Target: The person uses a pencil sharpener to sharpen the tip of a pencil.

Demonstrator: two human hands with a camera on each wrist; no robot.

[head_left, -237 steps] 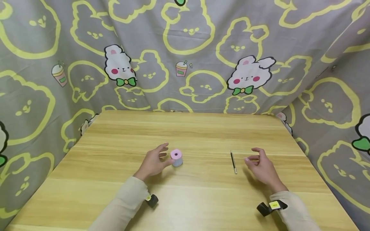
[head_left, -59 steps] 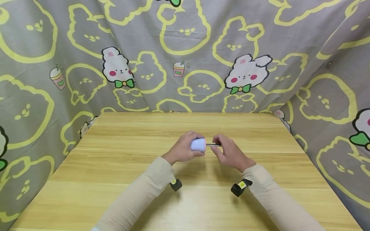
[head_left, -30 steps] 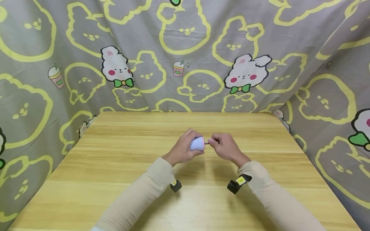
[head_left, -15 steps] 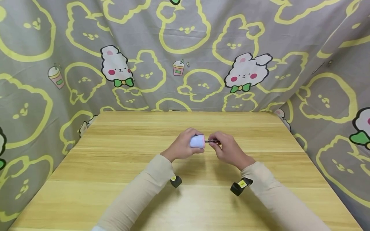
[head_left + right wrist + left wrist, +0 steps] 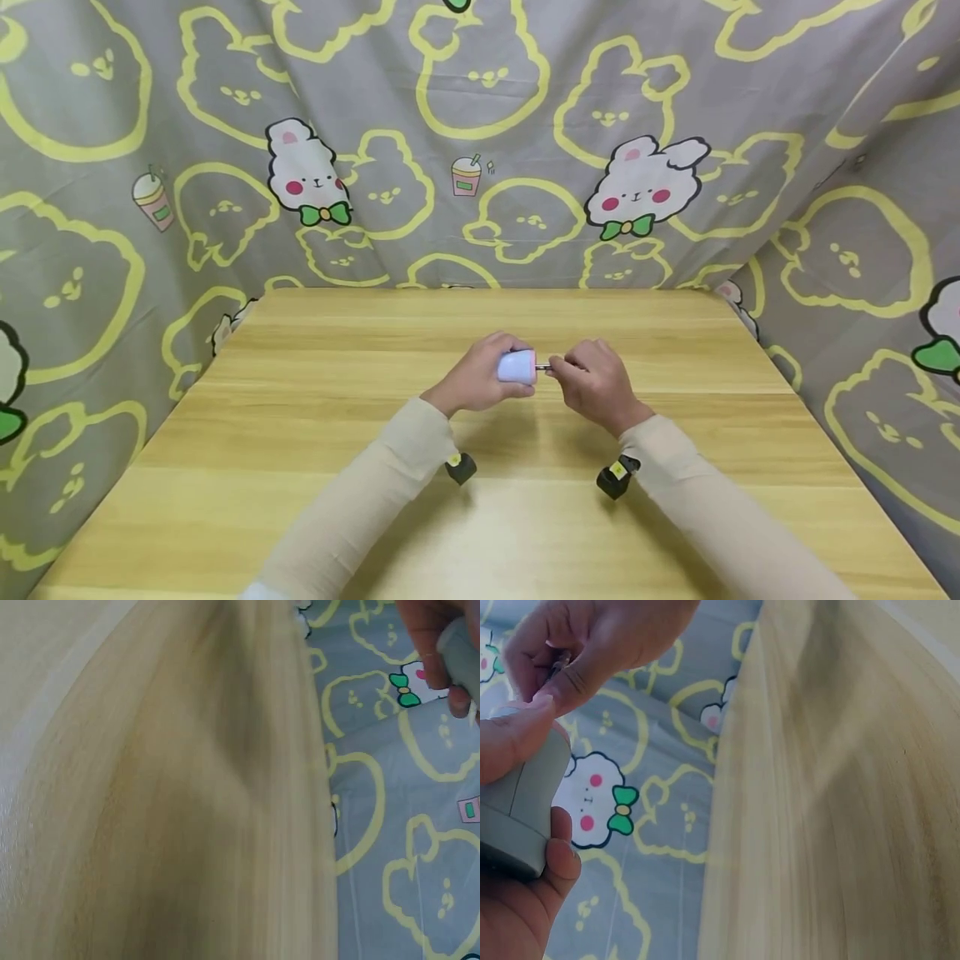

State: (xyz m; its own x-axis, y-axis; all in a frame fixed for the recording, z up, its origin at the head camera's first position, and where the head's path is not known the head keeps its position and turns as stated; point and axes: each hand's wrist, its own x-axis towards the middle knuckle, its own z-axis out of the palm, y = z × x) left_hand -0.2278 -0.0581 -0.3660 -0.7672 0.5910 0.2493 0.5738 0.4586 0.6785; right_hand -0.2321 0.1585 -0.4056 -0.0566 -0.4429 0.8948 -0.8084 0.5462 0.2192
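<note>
In the head view my left hand grips a small pale-blue pencil sharpener with a pink end, tipped on its side above the table. My right hand pinches a dark pencil, whose front end sits in the hole of the pink end. Only a short stretch of pencil shows between the sharpener and the right fingertips. The left wrist view has the thumb and fingers wrapped round the sharpener, with the pencil partly hidden by the right hand. At the right wrist view's edge, part of the sharpener appears.
A wood-grain table spreads beneath both hands. Grey curtains printed with yellow outlines and white rabbits hang behind it and at both sides. Each wrist carries a small black camera, such as the right one.
Earlier the sharpener stood upright and the pencil lay on the table; both are now held up and joined. Over the last second my right fingers have shifted and rolled around the pencil.
</note>
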